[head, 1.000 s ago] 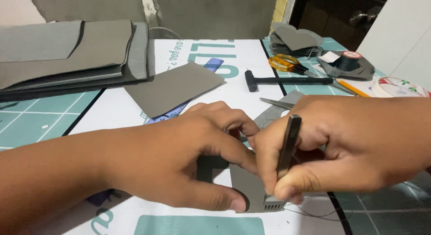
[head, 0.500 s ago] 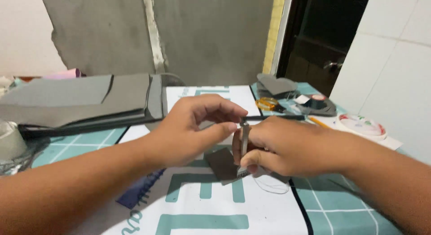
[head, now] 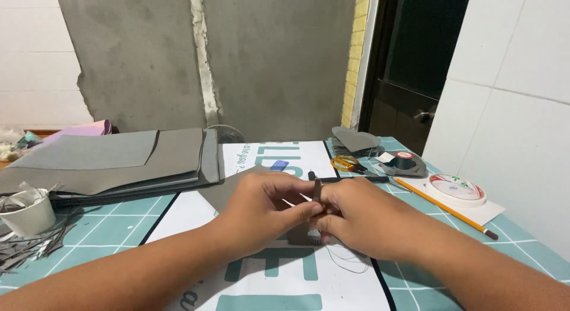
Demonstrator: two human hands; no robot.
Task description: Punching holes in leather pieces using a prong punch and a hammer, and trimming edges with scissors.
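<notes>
- Left hand (head: 261, 213) and right hand (head: 356, 219) meet over the white printed sheet (head: 267, 275), fingertips touching.
- Right hand: pinching a thin dark metal tool (head: 317, 190), held upright, tip sticking up above the fingers.
- Left hand: fingers curled, thumb and forefinger pressed against the tool and the small grey piece (head: 300, 235) under both hands; piece lies on the sheet, mostly hidden. Cannot tell if the left hand grips it or only pins it.
- Everything else placed relative to the sheet, largest first:
- Green cutting mat (head: 113, 228) under it, showing on both sides.
- Stack of grey material sheets (head: 119, 159) to the left rear, on the mat.
- Loose grey sheet (head: 222, 189) on its rear part, just behind the left hand.
- Pile of grey cut shapes (head: 355, 141) at the right rear.
- White cup of scraps (head: 27, 215) far left.
- Round thread spool (head: 457, 189) and pencil (head: 442, 207) to the right.
- Black tape roll (head: 405, 160), yellow-handled scissors (head: 345, 163) right rear.
- Thin thread (head: 347, 260) trails on it near the right hand.
</notes>
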